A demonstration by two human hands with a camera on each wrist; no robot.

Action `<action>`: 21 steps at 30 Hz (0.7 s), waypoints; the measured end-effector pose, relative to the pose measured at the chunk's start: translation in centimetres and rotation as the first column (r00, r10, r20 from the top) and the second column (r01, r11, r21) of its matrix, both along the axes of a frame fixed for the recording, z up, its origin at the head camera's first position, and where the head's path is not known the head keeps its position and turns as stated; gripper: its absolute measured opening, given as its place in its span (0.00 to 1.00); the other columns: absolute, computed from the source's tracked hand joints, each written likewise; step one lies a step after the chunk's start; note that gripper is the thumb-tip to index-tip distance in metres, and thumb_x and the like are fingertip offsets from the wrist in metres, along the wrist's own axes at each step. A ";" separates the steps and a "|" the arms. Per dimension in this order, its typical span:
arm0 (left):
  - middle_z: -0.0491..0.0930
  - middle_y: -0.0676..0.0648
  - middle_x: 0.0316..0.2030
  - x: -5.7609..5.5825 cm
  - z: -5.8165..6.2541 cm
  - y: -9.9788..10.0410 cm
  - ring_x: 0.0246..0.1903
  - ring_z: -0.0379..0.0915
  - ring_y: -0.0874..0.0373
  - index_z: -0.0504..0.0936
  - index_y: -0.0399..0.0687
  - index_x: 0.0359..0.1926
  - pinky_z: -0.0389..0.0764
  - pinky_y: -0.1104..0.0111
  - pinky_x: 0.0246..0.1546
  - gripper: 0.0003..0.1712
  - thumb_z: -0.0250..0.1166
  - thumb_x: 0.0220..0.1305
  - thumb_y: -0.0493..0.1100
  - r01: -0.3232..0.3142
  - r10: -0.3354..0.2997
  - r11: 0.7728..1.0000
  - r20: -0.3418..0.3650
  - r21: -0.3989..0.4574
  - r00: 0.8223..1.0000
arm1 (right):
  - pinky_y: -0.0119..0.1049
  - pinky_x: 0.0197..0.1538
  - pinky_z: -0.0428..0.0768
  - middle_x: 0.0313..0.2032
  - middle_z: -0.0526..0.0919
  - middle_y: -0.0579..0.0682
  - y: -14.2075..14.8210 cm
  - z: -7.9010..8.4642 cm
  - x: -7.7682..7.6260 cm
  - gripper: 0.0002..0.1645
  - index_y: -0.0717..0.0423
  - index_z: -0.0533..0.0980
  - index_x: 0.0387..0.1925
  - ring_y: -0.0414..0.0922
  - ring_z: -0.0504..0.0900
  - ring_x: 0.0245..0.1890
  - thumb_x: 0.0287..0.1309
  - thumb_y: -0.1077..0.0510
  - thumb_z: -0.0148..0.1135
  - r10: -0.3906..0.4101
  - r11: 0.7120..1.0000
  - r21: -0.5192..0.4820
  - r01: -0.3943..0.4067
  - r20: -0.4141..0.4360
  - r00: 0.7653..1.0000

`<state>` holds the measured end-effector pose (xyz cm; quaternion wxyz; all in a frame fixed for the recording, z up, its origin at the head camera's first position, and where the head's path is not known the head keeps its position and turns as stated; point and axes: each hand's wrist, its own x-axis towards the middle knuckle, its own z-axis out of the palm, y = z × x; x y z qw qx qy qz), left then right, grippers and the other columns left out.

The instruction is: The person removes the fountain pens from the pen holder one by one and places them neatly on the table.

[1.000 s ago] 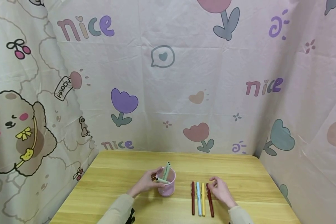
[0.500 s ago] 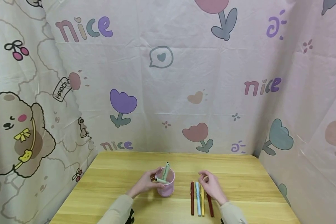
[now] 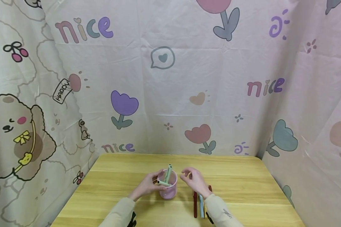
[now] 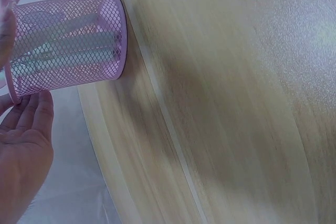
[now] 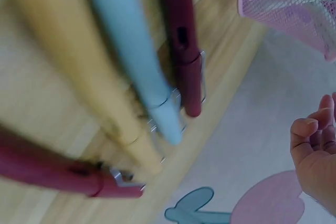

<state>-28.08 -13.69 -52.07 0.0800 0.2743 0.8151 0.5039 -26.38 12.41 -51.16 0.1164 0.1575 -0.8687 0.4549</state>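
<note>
A pink mesh pen holder [image 3: 169,193] stands on the table with light green pens [image 3: 168,174] in it. My left hand [image 3: 148,185] holds it near the rim, fingers on one side and thumb on the other; in the left wrist view the pens show through the mesh [image 4: 68,45]. My right hand [image 3: 195,181] hovers just right of the holder, apart from it, fingers loosely curled around nothing. Below that arm lie a dark red pen [image 3: 195,205], a light blue pen [image 3: 201,206], a yellow pen [image 5: 89,72] and another dark red pen [image 5: 68,174], partly hidden in the head view.
The wooden table [image 3: 116,170] ends at a printed curtain [image 3: 164,94] behind it. More curtain [image 3: 315,126] hangs along the right side, and a bear-printed one along the left.
From beside the rightmost dark red pen, my right hand has moved left over the pens to near the holder. The left hand and holder stay in place.
</note>
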 end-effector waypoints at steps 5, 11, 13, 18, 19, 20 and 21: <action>0.64 0.24 0.69 0.0 0.0 0.1 0.66 0.67 0.28 0.56 0.23 0.72 0.74 0.45 0.67 0.53 0.76 0.56 0.43 0.003 -0.003 1.000 0.000 0.005 1.000 | 0.23 0.29 0.69 0.31 0.79 0.49 -1.5 0.0 -0.9 0.13 0.57 0.82 0.39 0.40 0.71 0.29 0.61 0.51 0.69 0.023 0.998 0.057 -0.022 -0.022 0.999; 0.65 0.24 0.69 0.0 0.0 0.0 0.65 0.69 0.29 0.57 0.23 0.72 0.76 0.46 0.66 0.52 0.76 0.56 0.41 0.010 -0.010 1.000 -0.008 0.012 1.000 | 0.26 0.32 0.69 0.35 0.80 0.53 -2.9 0.2 -1.6 0.14 0.55 0.83 0.37 0.45 0.75 0.36 0.59 0.49 0.71 0.041 0.996 0.084 -0.041 0.001 0.999; 0.65 0.24 0.69 0.0 0.0 0.0 0.65 0.69 0.29 0.57 0.23 0.72 0.76 0.47 0.66 0.52 0.76 0.56 0.41 0.010 -0.010 1.000 -0.011 0.010 1.000 | 0.27 0.34 0.70 0.37 0.81 0.54 -3.3 0.3 -1.7 0.15 0.55 0.83 0.37 0.46 0.74 0.38 0.58 0.47 0.71 0.039 0.996 0.081 -0.040 0.018 0.999; 0.66 0.25 0.68 -0.1 -0.1 -0.1 0.65 0.70 0.29 0.57 0.23 0.72 0.77 0.48 0.65 0.51 0.75 0.57 0.42 0.014 -0.013 1.000 -0.021 0.004 1.000 | 0.29 0.38 0.70 0.39 0.82 0.54 -4.0 0.5 -2.0 0.14 0.53 0.84 0.35 0.46 0.75 0.40 0.57 0.47 0.72 0.021 0.996 0.081 -0.023 0.015 1.000; 0.66 0.24 0.68 -0.1 -0.1 -0.1 0.65 0.70 0.29 0.57 0.23 0.72 0.77 0.48 0.65 0.51 0.75 0.57 0.42 0.015 -0.015 1.000 -0.022 0.005 1.000 | 0.29 0.37 0.70 0.38 0.82 0.54 -4.0 0.5 -2.0 0.13 0.53 0.84 0.34 0.46 0.75 0.40 0.57 0.48 0.72 0.019 0.996 0.086 -0.019 0.003 1.000; 0.66 0.24 0.68 -0.1 -0.1 -0.1 0.65 0.69 0.29 0.57 0.22 0.72 0.77 0.47 0.66 0.51 0.75 0.57 0.42 0.019 -0.019 1.000 -0.021 0.009 1.000 | 0.28 0.37 0.70 0.38 0.82 0.54 -4.1 0.4 -2.1 0.13 0.54 0.84 0.34 0.46 0.75 0.39 0.56 0.48 0.72 0.018 0.996 0.086 -0.017 -0.006 1.000; 0.65 0.24 0.69 -0.1 -0.1 -0.1 0.65 0.69 0.29 0.57 0.22 0.71 0.76 0.47 0.66 0.51 0.75 0.57 0.42 0.023 -0.023 1.000 -0.019 0.014 1.000 | 0.28 0.37 0.70 0.37 0.82 0.54 -4.2 0.4 -2.2 0.13 0.54 0.84 0.33 0.46 0.75 0.39 0.56 0.49 0.73 0.018 0.996 0.088 -0.017 -0.013 1.000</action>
